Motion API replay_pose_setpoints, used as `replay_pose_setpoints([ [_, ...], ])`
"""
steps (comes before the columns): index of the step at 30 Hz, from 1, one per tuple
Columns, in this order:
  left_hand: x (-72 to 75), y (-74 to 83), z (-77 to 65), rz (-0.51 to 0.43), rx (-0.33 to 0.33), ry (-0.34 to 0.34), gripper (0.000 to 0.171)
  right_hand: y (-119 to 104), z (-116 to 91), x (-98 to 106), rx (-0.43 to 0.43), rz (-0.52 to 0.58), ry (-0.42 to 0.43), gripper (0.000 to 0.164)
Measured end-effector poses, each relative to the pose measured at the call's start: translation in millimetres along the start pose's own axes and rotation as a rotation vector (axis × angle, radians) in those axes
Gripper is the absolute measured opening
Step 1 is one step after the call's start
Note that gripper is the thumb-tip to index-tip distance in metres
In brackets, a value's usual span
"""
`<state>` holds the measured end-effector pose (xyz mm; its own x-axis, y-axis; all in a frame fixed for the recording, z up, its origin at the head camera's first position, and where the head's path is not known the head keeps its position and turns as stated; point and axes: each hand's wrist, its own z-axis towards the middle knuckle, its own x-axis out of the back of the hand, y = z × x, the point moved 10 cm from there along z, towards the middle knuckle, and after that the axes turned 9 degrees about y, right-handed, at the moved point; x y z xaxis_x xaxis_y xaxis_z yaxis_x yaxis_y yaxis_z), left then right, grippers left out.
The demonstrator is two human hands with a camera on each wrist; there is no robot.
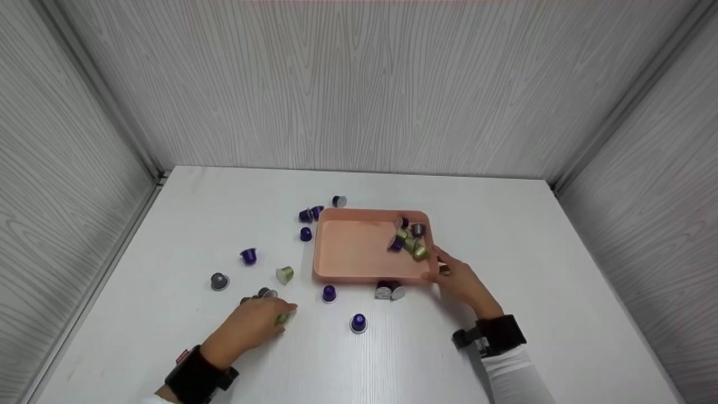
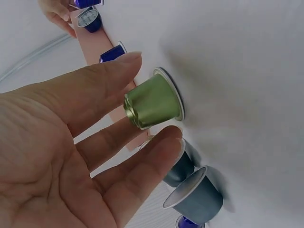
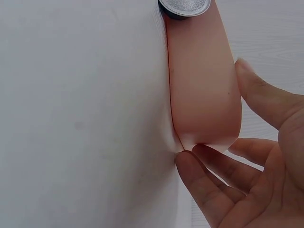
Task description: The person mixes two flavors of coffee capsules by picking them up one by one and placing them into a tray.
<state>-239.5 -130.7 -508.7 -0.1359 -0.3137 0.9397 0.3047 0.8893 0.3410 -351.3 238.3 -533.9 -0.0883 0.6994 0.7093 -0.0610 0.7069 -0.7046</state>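
My left hand (image 1: pixel 253 324) is around a green coffee capsule (image 2: pixel 154 102), which stands rim-down on the white table. In the left wrist view the thumb lies to one side and the fingers to the other, with small gaps showing between them and the capsule. Beside those fingers are two grey-teal capsules, the nearer one (image 2: pixel 198 197) tipped over. My right hand (image 1: pixel 461 283) grips the near right corner of a shallow pink tray (image 1: pixel 353 247), thumb on its front wall and fingers at its end. Green, purple and dark capsules (image 1: pixel 411 244) lie heaped at the tray's right end.
Purple capsules (image 1: pixel 305 234) lie left of the tray, with a dark one (image 1: pixel 339 201) behind it. Others lie in front, including a purple capsule (image 1: pixel 358 322) and a pair (image 1: pixel 390 290) against the tray. A grey capsule (image 1: pixel 219 281) lies far left. Wood-patterned walls (image 1: pixel 359 84) enclose the table.
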Motion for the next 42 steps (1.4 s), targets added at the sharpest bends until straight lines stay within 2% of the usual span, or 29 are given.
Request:
replay_pose_setpoints([
  [8, 0.1, 1.8, -0.8, -0.027, -0.044, 0.030, 0.019, 0.0, -0.6, -1.4, -0.002, 0.001, 0.001, 0.083],
  [13, 2.5, 3.2, 3.8, -0.041, -0.046, 0.024, 0.018, -2.4, 0.9, 0.6, 0.009, -0.004, 0.002, 0.081],
  [21, 14.2, 5.0, 13.2, -0.043, -0.038, 0.066, 0.019, -4.2, 1.3, 1.0, 0.005, -0.004, -0.003, 0.081],
  [28, 30.4, 14.0, 22.2, -0.068, -0.109, 0.195, 0.014, -4.8, 0.3, 0.4, 0.045, -0.002, -0.004, 0.083],
  [36, 45.4, 25.4, 38.7, -0.087, -0.146, 0.278, 0.019, -3.9, 0.1, 1.4, 0.029, -0.019, 0.004, 0.082],
  [42, 52.2, 30.9, 52.3, -0.127, -0.143, 0.325, 0.023, -7.0, 0.0, 1.1, 0.034, -0.039, -0.005, 0.080],
])
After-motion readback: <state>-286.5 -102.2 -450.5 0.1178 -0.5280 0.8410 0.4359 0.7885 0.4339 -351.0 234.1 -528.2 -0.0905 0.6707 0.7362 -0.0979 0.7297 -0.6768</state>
